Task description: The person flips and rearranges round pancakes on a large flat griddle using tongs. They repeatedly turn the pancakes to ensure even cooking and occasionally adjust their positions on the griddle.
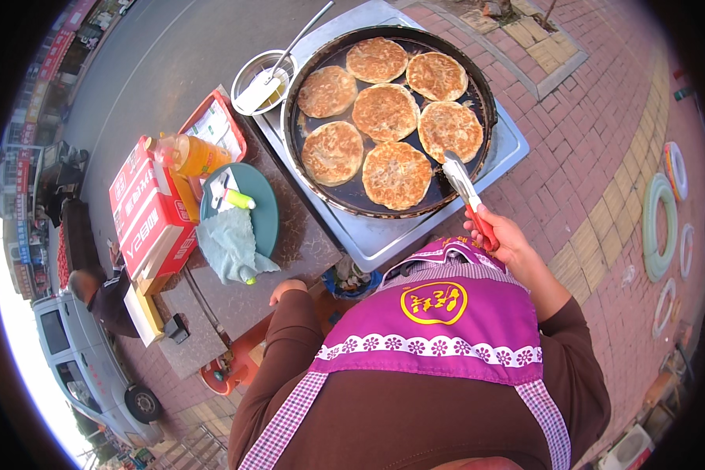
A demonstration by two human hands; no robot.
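Observation:
My right hand (499, 234) grips the red handles of metal food tongs (462, 183). The tongs' tip meets the near edge of a browned round flatbread (450, 133) at the pan's right side. Several more flatbreads, one (386, 111) in the middle, lie flat in the wide black round pan (388, 212). This pan sits on a pale blue metal stove top (508, 141). My left hand (289, 289) is at the edge of the side table (296, 235), close to a light blue cloth (230, 238); its fingers are mostly hidden.
A metal bowl (288, 64) with a white-bladed spatula (261, 89) across it stands left of the pan. On the table are an oil bottle (197, 155), a teal round lid (264, 211), a red carton (147, 220) and a red tray (235, 132). A person (111, 302) is beyond.

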